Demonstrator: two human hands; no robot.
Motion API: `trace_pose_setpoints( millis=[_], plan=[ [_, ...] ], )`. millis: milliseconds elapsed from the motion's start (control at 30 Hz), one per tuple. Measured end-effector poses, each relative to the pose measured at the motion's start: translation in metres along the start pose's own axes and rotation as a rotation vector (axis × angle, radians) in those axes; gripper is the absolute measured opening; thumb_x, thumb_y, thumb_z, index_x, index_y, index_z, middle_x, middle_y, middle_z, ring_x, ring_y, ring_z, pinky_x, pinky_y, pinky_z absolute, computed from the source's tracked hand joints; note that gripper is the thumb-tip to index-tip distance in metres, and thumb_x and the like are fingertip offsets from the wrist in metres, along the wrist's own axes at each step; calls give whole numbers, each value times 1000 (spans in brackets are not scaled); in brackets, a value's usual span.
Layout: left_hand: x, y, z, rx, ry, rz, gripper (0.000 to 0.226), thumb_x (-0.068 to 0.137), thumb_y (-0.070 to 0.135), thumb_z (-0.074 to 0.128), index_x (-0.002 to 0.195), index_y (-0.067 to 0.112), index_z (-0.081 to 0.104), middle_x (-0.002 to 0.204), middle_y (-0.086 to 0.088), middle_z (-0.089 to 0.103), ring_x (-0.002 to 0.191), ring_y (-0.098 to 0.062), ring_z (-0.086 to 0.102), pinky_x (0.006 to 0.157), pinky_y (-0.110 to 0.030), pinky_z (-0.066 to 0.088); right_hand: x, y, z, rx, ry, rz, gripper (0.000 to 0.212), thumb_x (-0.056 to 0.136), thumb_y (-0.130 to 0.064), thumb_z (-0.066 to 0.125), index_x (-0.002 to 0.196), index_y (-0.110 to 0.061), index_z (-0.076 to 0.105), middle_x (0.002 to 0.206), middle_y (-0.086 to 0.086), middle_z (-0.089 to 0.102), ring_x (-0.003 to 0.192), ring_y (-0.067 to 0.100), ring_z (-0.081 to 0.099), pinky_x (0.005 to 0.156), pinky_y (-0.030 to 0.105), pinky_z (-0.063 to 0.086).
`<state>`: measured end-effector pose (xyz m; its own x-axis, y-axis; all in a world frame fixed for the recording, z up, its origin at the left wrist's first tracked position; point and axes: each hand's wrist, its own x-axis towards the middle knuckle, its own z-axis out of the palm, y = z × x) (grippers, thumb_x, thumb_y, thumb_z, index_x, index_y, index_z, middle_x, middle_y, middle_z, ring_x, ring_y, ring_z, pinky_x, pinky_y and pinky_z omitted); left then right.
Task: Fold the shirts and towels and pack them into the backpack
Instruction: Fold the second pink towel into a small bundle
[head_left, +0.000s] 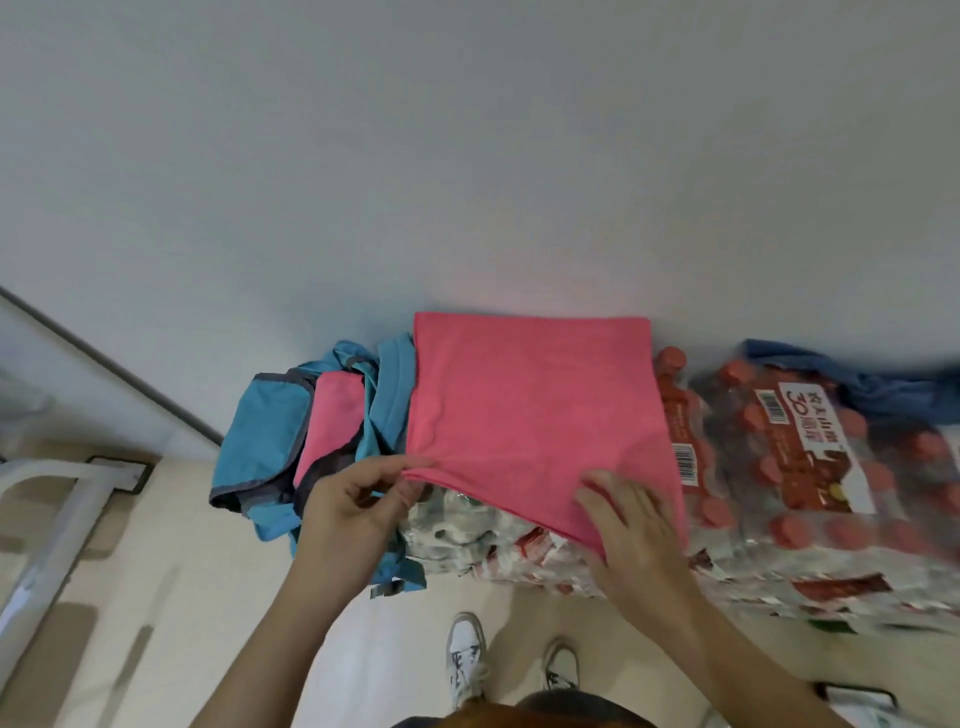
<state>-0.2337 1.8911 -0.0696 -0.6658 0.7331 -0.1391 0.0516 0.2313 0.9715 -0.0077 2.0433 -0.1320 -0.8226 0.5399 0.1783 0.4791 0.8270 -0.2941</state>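
Observation:
A pink towel lies folded into a rectangle on top of shrink-wrapped bottle packs against the wall. My left hand pinches its near left corner between thumb and fingers. My right hand rests flat on the near right corner, fingers straight. To the left stands a blue backpack with grey trim, its mouth showing a second pink cloth inside. A blue cloth lies crumpled on the packs at the far right.
Packs of red-capped water bottles fill the right side under and beside the towel. A white wall rises behind. A white metal frame stands at the left. My shoes are on the beige floor below.

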Motion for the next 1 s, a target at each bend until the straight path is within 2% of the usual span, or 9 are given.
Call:
trace_pose_setpoints(
  millis=[67,233,367,500,633,733,800,900,1000],
  plan=[
    [4,0,-2,13,9,27,31,84,2,67,83,31,77,81,3,73,69,-6,62,67,-16,49,-4,9,-2,-37,87,-19,66,55,-18,87,110,-17,50,108,7,63,104,20,49,95,40,32],
    [12,-14,-8,298,19,250,23,83,8,69,85,30,75,88,11,62,85,-7,58,77,-15,46,-15,34,-17,-52,219,-47,25,81,-24,52,104,-16,58,95,7,68,95,19,52,88,36,36],
    [9,-24,-9,650,-209,620,24,85,20,51,95,15,73,106,12,65,106,-8,58,96,-19,43,-23,56,-42,-210,137,-35,19,75,-15,70,93,-12,70,93,6,70,88,25,63,83,36,44],
    [0,-26,-8,645,-315,467,26,84,26,44,103,33,60,92,18,66,86,1,60,78,-12,45,-37,73,-65,-210,-88,-17,47,43,-7,94,85,-16,76,87,-1,73,78,21,69,73,38,53],
    [-6,-28,-5,614,-335,304,18,85,40,43,98,38,56,70,11,66,63,-1,63,58,-20,48,-40,82,-82,-12,-289,164,30,71,-10,82,92,-30,75,88,-14,69,81,6,61,80,24,51],
    [-6,-24,2,575,-358,265,17,89,23,53,81,37,52,61,5,57,50,-4,58,48,-14,42,-36,86,-100,264,-385,439,22,84,-13,70,95,-32,72,87,-25,64,83,-6,58,75,7,42],
    [-4,-24,3,518,-361,197,19,90,20,56,78,34,52,60,-4,54,49,-5,51,50,-17,42,-31,88,-107,510,-343,546,22,82,-7,71,87,-28,72,76,-20,69,77,-7,61,68,7,46],
    [3,-20,7,341,-286,71,7,87,28,56,80,26,58,63,-7,54,59,-13,49,61,-25,43,-16,80,-114,985,-112,726,19,82,7,64,84,-10,71,77,3,71,71,14,66,61,21,54],
    [19,-10,16,258,-105,8,22,95,14,55,76,24,60,62,2,54,62,-12,50,63,-31,42,12,76,-111,1059,121,800,16,85,7,60,88,-6,68,83,10,68,73,19,63,58,19,54]
  ],
)
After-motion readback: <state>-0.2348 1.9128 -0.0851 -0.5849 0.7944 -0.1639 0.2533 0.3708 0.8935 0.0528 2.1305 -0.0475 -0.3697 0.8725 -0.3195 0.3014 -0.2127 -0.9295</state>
